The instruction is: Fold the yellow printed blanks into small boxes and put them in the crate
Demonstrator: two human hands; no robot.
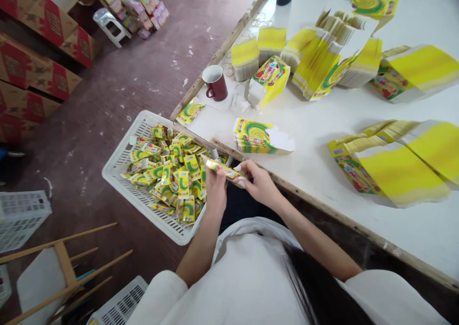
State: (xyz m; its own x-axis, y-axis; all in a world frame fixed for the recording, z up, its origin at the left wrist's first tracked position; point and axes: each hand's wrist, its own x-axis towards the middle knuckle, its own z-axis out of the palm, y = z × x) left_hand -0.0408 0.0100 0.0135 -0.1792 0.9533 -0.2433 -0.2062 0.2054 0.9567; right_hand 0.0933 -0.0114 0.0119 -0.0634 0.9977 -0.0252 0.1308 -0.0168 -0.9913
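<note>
Between my two hands is a small yellow carton [225, 170], held up at the table's front edge. My left hand [216, 191] grips its left end from below. The fingers of my right hand [256, 181] are closed on its right end. Just left of my hands, a white plastic basket [150, 216] holds many small yellow-green cartons [183, 181]. On the table right in front of me lies a short stack of flattened cartons [253, 136], printed with a green swirl. The far side of the held carton is hidden.
On the white table [315, 124] stand a maroon mug [216, 83], a single flat carton [190, 112] and several bundles of flattened yellow cartons [319, 66]. Red-and-brown boxes [43, 23], a white stool [112, 26] and an overturned wooden chair [66, 267] are on the floor at left.
</note>
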